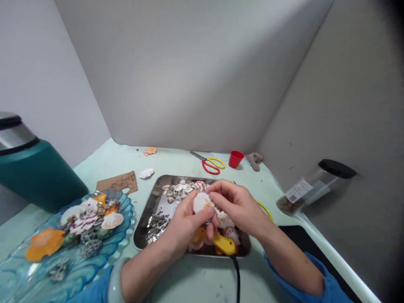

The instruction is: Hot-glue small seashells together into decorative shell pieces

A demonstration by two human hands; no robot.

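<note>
Above a metal tray [142, 223], my left hand [186, 219] is closed around a white scallop shell [200, 203]. My right hand [233, 204] meets it from the other side, its thumb and forefinger pinched at the shell's right edge; whether a small piece sits between them I cannot make out. Beneath the hands lies a yellow corded tool [225, 244], its black cable running toward me. Small shells [179, 189] fill the back of the tray, silvery metal bits [158, 223] its left side, and larger shells [230, 233] its right, partly hidden by my hands.
A blue scalloped dish [123, 223] of shells and stones stands left, beside a green bottle [44, 176] and brown card [116, 183]. Scissors [210, 163], a red cup [236, 159] and a grey lump [254, 160] lie behind. A clear jar [312, 189] stands right.
</note>
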